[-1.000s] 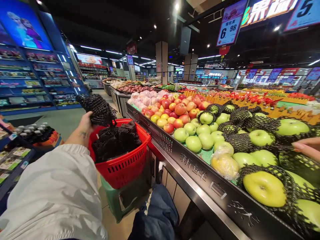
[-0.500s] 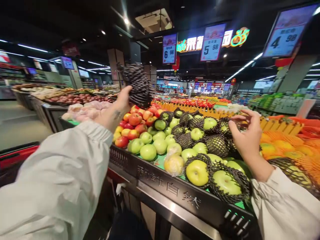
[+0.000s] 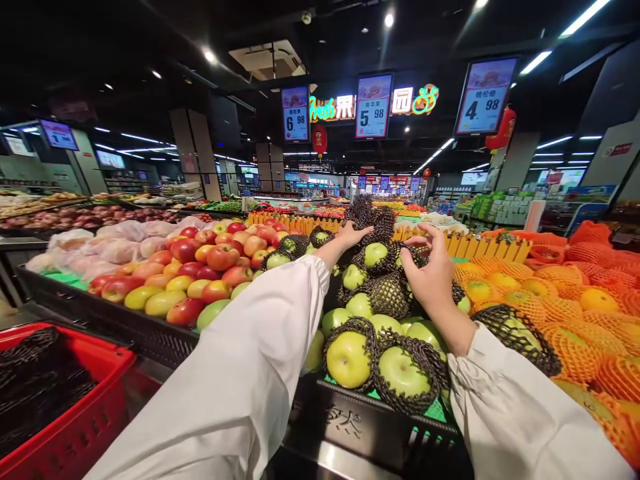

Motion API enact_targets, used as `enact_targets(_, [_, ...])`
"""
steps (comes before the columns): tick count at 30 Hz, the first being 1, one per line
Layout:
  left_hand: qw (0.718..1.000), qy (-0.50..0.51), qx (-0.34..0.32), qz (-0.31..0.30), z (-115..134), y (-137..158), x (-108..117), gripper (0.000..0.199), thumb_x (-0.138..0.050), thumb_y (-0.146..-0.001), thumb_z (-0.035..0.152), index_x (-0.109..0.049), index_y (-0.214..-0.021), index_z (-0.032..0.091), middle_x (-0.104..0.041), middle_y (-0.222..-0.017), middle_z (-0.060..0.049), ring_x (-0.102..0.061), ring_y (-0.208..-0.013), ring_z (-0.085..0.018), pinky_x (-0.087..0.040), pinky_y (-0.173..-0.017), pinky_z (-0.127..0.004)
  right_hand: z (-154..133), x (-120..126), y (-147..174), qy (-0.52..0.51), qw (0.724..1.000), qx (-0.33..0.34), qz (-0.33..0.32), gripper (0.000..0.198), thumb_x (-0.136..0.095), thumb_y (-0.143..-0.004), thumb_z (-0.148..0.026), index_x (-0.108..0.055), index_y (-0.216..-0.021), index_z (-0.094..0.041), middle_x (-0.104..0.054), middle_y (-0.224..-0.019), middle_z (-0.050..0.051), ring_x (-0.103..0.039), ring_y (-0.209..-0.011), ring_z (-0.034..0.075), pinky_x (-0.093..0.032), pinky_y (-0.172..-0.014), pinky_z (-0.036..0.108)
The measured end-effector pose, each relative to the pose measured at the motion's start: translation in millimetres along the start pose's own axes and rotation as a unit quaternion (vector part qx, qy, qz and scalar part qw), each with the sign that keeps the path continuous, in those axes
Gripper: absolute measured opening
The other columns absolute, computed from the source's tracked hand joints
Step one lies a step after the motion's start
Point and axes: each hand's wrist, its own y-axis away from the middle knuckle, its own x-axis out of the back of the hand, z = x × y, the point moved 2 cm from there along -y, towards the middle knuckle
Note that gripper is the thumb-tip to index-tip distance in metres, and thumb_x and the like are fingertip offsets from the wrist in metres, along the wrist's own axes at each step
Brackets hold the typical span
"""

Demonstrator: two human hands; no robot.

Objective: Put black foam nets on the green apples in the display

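The round green apples (image 3: 360, 305) in the centre of the frame are partly covered: the front pair at lower centre and several behind sit in black mesh sleeves (image 3: 390, 297), while others between them lie bare. The left hand (image 3: 349, 235), at centre, grasps a dark bundle of black foam netting (image 3: 379, 223) above the pile. The right hand (image 3: 434, 270), right of centre, is half-curled with thumb and fingers apart; whether it touches netting I cannot tell. More black netting (image 3: 30, 380) lies in the red plastic basket (image 3: 107, 393) at lower left.
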Motion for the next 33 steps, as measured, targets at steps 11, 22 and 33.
enact_targets(11, [0.990, 0.021, -0.118, 0.080, -3, 31, 59, 0.051, -0.056, -0.090, 0.023, -0.052, -0.140, 0.019, -0.059, -0.147, -0.011, -0.057, -0.133, -0.025, -0.041, -0.115, -0.037, 5, -1, -2, -0.013, 0.999, -0.037, -0.037, 0.031, -0.061, -0.083, -0.029, -0.061, -0.113, -0.024, -0.074, -0.092, 0.006, -0.067, -0.090, 0.027, -0.052, -0.080, 0.044])
enact_targets(22, [0.954, -0.154, -0.255, -0.036, -19, 84, 78, 0.057, -0.066, -0.085, 0.032, -0.049, -0.139, 0.025, -0.072, -0.105, -0.008, -0.070, -0.088, -0.027, -0.051, -0.082, -0.037, 3, 2, 0, 0.048, 0.992, -0.031, -0.113, 0.024, -0.063, -0.085, -0.033, -0.069, -0.105, -0.022, -0.075, -0.091, 0.006, -0.068, -0.088, 0.026, -0.054, -0.079, 0.043])
enact_targets(33, [0.903, -0.154, -0.352, -0.194, -8, 105, 63, 0.095, -0.057, -0.080, 0.013, -0.014, -0.162, 0.035, -0.069, -0.102, -0.002, -0.068, -0.086, -0.023, -0.049, -0.076, -0.030, -10, -39, -3, 0.093, 0.963, 0.092, -0.235, 0.060, -0.064, -0.090, -0.036, -0.048, -0.147, -0.026, -0.067, -0.133, 0.012, -0.065, -0.114, 0.031, -0.054, -0.100, 0.053])
